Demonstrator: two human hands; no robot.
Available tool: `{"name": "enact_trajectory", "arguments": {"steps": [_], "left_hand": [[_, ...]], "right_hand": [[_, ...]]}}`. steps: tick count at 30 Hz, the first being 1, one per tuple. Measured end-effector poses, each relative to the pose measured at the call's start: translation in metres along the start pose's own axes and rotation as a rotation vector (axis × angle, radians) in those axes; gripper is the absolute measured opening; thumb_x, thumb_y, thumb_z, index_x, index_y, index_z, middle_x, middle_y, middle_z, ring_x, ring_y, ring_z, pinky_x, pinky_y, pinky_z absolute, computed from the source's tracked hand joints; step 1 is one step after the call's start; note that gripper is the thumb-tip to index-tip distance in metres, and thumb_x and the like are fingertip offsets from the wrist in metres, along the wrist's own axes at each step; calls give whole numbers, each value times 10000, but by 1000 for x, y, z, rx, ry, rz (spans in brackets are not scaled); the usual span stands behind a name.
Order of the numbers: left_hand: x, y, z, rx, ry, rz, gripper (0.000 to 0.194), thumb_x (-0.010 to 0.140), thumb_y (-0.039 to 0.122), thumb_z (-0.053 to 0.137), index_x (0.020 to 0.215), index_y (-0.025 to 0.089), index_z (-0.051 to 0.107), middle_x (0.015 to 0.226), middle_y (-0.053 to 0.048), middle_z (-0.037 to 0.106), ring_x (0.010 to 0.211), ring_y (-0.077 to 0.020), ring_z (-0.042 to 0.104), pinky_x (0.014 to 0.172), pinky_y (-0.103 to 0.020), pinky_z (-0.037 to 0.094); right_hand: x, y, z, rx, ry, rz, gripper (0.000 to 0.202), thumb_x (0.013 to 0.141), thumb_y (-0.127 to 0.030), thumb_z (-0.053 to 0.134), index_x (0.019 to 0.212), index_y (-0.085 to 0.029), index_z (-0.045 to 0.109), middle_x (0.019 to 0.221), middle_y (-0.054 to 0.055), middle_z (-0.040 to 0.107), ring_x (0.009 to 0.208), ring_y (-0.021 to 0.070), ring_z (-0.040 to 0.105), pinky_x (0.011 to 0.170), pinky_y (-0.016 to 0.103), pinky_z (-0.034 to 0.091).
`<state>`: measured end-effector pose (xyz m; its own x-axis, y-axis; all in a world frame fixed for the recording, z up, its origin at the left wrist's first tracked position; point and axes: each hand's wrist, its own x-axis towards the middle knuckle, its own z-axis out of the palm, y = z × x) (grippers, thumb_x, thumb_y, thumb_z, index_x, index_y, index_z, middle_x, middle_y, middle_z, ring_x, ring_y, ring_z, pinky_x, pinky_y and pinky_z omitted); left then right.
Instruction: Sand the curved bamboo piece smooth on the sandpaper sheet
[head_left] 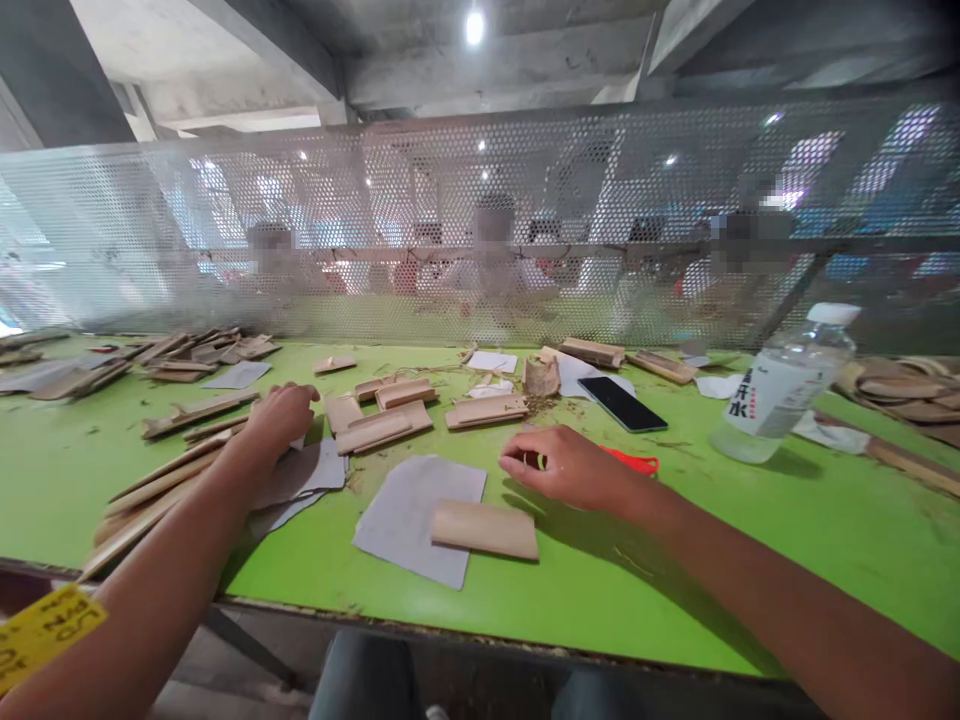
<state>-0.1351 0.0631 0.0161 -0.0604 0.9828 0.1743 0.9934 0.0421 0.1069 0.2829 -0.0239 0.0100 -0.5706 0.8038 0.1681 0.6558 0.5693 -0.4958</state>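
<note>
My left hand [283,418] reaches over the left part of the green table, above a stack of grey paper sheets [319,470] and beside several wooden slats [165,480]. Its fingers are curled and partly hidden, so what they hold, if anything, cannot be seen. To the right, my right hand [547,462] hovers over the table with thumb and forefinger curled round in a loop and a gap between them. Between the hands, a sheet of grey paper [409,510] lies flat, with a curved wooden piece [487,530] across its right edge. Beyond it are more wooden pieces [390,425].
A black phone [622,403], a red object [634,460] and a clear water bottle [780,385] are on the right. Brown strips [900,395] are piled at far right, wooden scraps [202,355] at back left. A perforated metal screen [420,220] stands behind, with people beyond.
</note>
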Motion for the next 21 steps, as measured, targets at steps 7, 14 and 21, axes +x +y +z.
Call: {"name": "enact_trajectory", "arguments": {"steps": [7, 14, 21], "left_hand": [[-30, 80, -13, -11, 6, 281, 385, 983, 309, 360, 1150, 233, 699, 1238, -94, 701, 1113, -268, 631, 937, -371, 479], [-44, 148, -2, -122, -609, 753, 269, 868, 472, 670, 934, 211, 665, 861, -20, 694, 728, -163, 582, 620, -259, 362], [-33, 139, 24, -170, -464, 677, 352, 923, 564, 571, 914, 216, 625, 804, -22, 675, 672, -175, 557, 570, -286, 318]], "right_hand": [[-10, -28, 7, -82, -256, -96, 617, 785, -651, 752, 1153, -159, 702, 1110, 127, 716, 941, 286, 641, 767, 362, 453], [-11, -27, 12, -146, -178, -22, 417, 788, -412, 719, 1119, -158, 701, 1055, 128, 721, 882, 276, 632, 731, 353, 433], [-4, -20, 5, 190, -76, 116, 389, 1012, -453, 432, 1008, -159, 686, 934, 100, 702, 772, 205, 600, 705, 326, 441]]}}
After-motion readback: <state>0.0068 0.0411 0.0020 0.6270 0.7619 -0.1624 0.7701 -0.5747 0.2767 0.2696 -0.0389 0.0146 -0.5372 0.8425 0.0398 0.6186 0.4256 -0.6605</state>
